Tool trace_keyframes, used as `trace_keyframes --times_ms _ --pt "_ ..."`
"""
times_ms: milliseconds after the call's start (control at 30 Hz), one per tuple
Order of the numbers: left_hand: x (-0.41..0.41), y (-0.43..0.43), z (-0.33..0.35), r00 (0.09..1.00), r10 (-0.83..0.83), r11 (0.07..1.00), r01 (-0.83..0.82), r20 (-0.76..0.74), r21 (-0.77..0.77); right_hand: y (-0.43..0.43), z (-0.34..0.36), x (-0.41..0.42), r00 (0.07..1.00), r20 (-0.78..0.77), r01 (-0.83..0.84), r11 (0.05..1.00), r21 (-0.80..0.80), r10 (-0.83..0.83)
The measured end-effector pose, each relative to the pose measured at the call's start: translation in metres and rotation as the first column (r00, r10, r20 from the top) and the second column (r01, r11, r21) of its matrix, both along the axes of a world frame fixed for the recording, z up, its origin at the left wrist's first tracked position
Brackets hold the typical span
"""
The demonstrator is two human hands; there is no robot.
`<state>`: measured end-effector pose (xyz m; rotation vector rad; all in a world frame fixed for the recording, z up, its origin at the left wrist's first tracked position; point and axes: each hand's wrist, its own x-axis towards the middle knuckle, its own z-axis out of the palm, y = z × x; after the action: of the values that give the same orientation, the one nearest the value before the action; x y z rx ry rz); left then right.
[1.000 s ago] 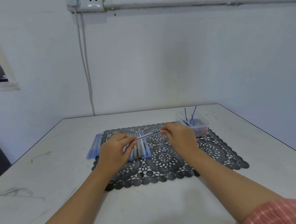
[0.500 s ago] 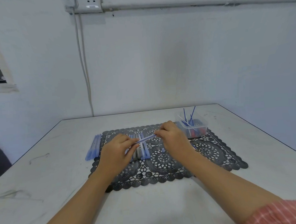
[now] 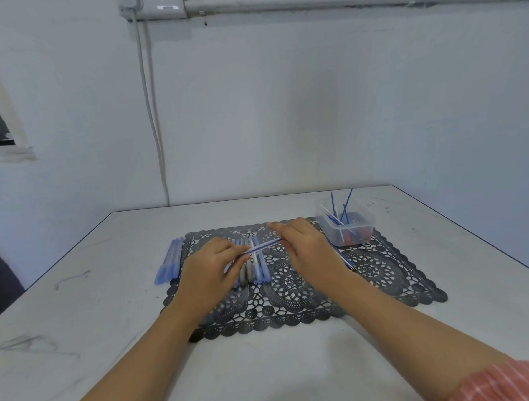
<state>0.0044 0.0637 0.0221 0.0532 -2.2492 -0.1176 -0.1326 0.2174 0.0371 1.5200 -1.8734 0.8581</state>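
Between my two hands I hold a thin blue pen level above a black lace placemat. My left hand pinches its left end and my right hand pinches its right end. Under the pen, a row of blue and grey pen barrels lies side by side on the mat, partly hidden by my left hand. Another thin blue refill lies on the mat by my right wrist.
A clear plastic tub with several blue refills and red bits stands at the mat's back right corner. More blue pen barrels lie off the mat's left edge. The white table meets a wall behind; a cable hangs from a socket.
My hands have drawn closer together along the pen. The view has shifted slightly; the pens on the mat have not moved.
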Motion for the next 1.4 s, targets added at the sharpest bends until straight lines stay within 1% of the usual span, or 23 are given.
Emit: trace_keyframes --times_ms 100,200,333,400,567,633,767,833,1033,1233,1300,1400 --pt "0.0 0.0 0.0 1.0 0.006 1.0 -0.006 0.003 0.0 0.001 0.001 0.001 0.992 0.124 -0.025 1.0 0.0 0.025" --pt "-0.001 0.002 0.0 1.0 -0.004 1.0 0.004 0.014 0.006 0.003 0.004 0.002 0.974 0.228 -0.007 1.0 0.026 0.001" --pt "-0.001 0.002 -0.001 1.0 -0.007 1.0 0.006 0.017 0.025 0.005 0.008 -0.001 0.955 0.293 0.032 0.999 0.039 -0.042" --pt "-0.001 0.0 -0.001 1.0 0.001 0.999 -0.002 0.017 0.039 0.005 0.009 -0.004 0.946 0.313 0.058 0.995 0.078 -0.079" --pt "-0.001 -0.001 -0.001 1.0 0.011 0.999 -0.012 0.026 0.033 0.004 0.01 -0.007 0.917 0.354 0.101 0.966 0.238 -0.183" --pt "-0.001 -0.001 -0.001 0.999 0.013 1.0 -0.014 0.03 0.027 0.004 0.009 -0.006 0.904 0.366 0.092 0.937 0.337 -0.22" --pt "-0.002 -0.001 0.0 0.999 0.006 1.0 -0.007 0.036 0.029 0.004 0.006 -0.003 0.899 0.301 0.102 0.82 0.563 -0.319" --pt "-0.002 -0.001 0.0 0.999 0.004 1.0 -0.005 0.04 0.029 0.003 0.004 -0.002 0.894 0.283 0.105 0.775 0.623 -0.348" --pt "-0.001 -0.001 -0.002 0.999 0.016 1.0 -0.017 0.034 0.012 0.005 0.008 -0.003 0.885 0.285 0.115 0.765 0.634 -0.369" --pt "-0.002 -0.002 -0.003 0.999 0.012 1.0 -0.013 0.045 0.013 0.005 0.011 -0.003 0.877 0.309 0.12 0.79 0.601 -0.368" --pt "-0.002 -0.003 -0.003 0.999 0.011 1.0 -0.012 0.048 0.006 0.005 0.013 -0.004 0.87 0.328 0.132 0.815 0.564 -0.368" --pt "-0.002 -0.004 -0.004 0.998 0.01 1.0 -0.011 0.056 0.004 0.005 0.016 -0.004 0.86 0.386 0.146 0.885 0.442 -0.334"
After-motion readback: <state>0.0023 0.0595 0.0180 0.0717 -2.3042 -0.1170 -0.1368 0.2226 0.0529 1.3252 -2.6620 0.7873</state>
